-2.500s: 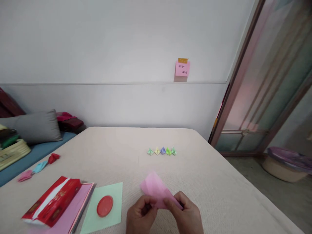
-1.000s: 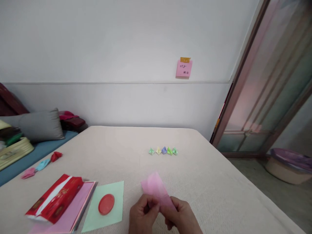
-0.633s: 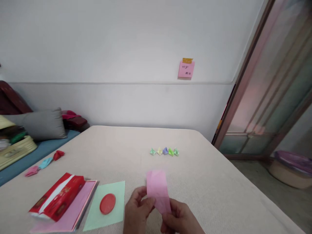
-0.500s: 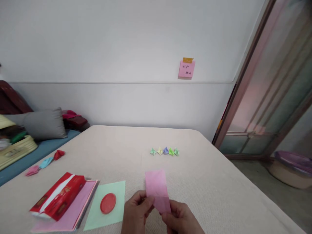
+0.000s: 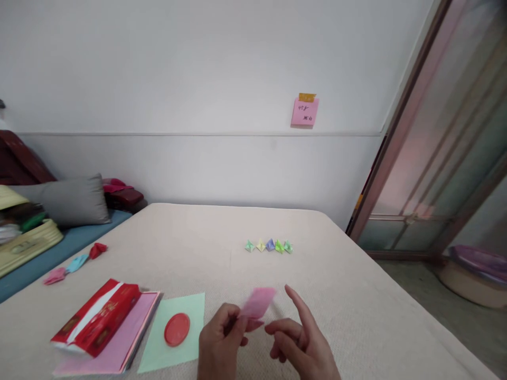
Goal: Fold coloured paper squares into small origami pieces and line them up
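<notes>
Between its thumb and fingers my left hand (image 5: 224, 338) pinches a folded pink sheet of paper (image 5: 258, 303), which is slightly blurred and tilted up over the table. My right hand (image 5: 299, 338) is just to the right of the paper, apart from it, with its index finger stretched out and the other fingers curled loosely. Left of my left hand lies a pale green sheet (image 5: 162, 335) with a red round disc (image 5: 177, 330) on it. Farther back, several small folded paper pieces (image 5: 270, 245) stand in a row.
A red tissue pack (image 5: 99, 316) lies on a stack of coloured paper (image 5: 130, 338) at the left. Small pink, blue and red bundles (image 5: 77, 263) sit near the left table edge. A pink note (image 5: 304, 112) is taped to the wall; a grey pillow (image 5: 75, 200) is beyond the table.
My right hand has let go of the pink paper and moved right, its index finger extending. The paper has tilted and folded over in my left hand.
</notes>
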`<state>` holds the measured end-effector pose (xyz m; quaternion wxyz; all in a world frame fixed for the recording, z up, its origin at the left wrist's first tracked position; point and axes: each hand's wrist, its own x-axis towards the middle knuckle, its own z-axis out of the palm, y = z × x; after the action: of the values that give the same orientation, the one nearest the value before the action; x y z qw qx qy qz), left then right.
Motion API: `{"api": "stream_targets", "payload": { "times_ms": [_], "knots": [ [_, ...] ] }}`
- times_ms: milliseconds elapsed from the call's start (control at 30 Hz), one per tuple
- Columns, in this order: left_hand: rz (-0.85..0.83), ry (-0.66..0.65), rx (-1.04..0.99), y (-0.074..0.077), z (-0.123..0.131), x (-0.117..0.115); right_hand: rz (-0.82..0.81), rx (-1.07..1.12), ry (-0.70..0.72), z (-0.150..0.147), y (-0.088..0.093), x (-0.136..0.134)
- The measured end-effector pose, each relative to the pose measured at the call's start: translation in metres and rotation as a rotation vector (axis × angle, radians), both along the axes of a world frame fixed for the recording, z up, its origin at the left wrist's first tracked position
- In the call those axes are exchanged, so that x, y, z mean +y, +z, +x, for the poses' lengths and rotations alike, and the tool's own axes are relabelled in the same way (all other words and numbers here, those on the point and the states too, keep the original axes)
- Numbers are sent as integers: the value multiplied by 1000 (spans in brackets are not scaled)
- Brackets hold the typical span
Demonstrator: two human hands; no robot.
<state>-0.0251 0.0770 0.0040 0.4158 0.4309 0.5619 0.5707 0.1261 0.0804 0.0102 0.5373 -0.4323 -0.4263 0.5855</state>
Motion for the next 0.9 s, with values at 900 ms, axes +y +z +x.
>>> {"api": "stream_targets", "payload": {
  "times_ms": [900],
  "knots": [
    [316, 151, 290, -3, 18, -16, 11, -20, -51, 0, -14, 5]
  ]
}}
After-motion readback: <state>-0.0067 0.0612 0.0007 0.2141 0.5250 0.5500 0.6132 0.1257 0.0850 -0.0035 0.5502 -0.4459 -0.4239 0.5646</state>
